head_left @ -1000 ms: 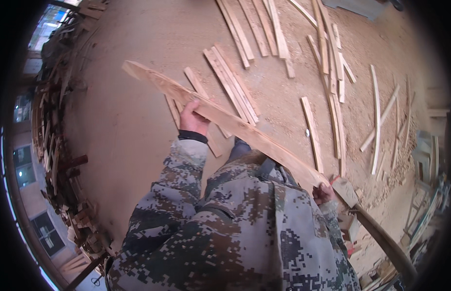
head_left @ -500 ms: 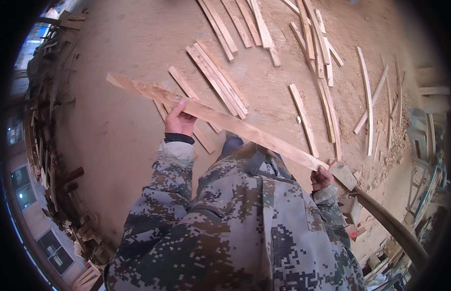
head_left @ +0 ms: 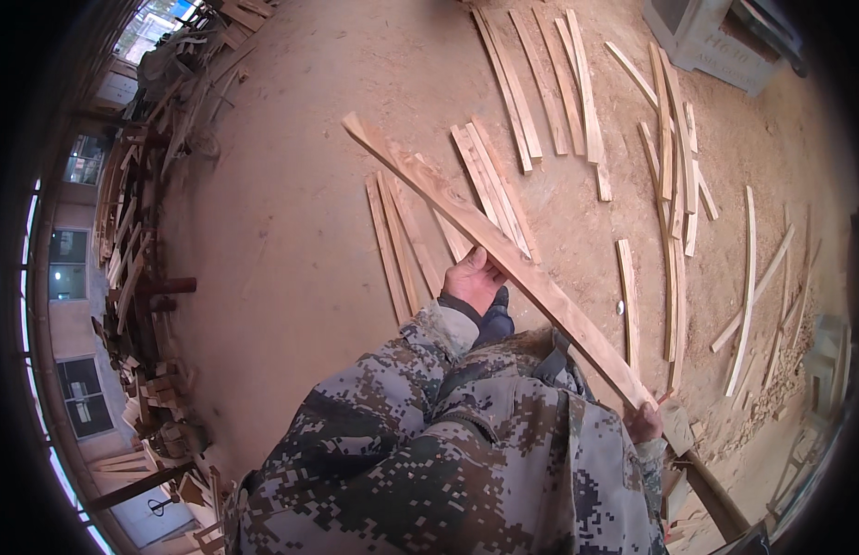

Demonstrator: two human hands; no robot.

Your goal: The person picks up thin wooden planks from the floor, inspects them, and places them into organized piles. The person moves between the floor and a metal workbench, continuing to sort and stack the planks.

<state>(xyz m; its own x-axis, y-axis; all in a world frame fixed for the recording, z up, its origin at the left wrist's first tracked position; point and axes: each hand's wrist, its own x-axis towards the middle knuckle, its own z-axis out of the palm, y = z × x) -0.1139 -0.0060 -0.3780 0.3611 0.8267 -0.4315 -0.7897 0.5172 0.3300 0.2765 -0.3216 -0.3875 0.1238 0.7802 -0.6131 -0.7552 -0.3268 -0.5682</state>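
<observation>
A long, flat wooden board [head_left: 564, 314] slants across in front of my body, its free end far left and its near end at the right. My left hand [head_left: 476, 279] is closed around its middle, thumb and fingers at the edge. My right hand [head_left: 645, 424] grips the near end, its fingers partly hidden. Just beside the right hand is a pale, flat piece [head_left: 676, 429] joined to a thick brown bar [head_left: 718, 499]. Both sleeves are camouflage-patterned.
Several wood strips [head_left: 494, 185] lie in groups on the dusty floor ahead, with more crossed strips [head_left: 672, 139] to the right. A grey machine [head_left: 716, 42] stands far right. Piled timber [head_left: 124, 240] lines the left wall, beneath windows [head_left: 69, 264]. Wood scraps [head_left: 725, 416] litter the right side.
The view has turned left, so the floor strips appear farther right. The board now slants more steeply across the picture, with both hands still holding it.
</observation>
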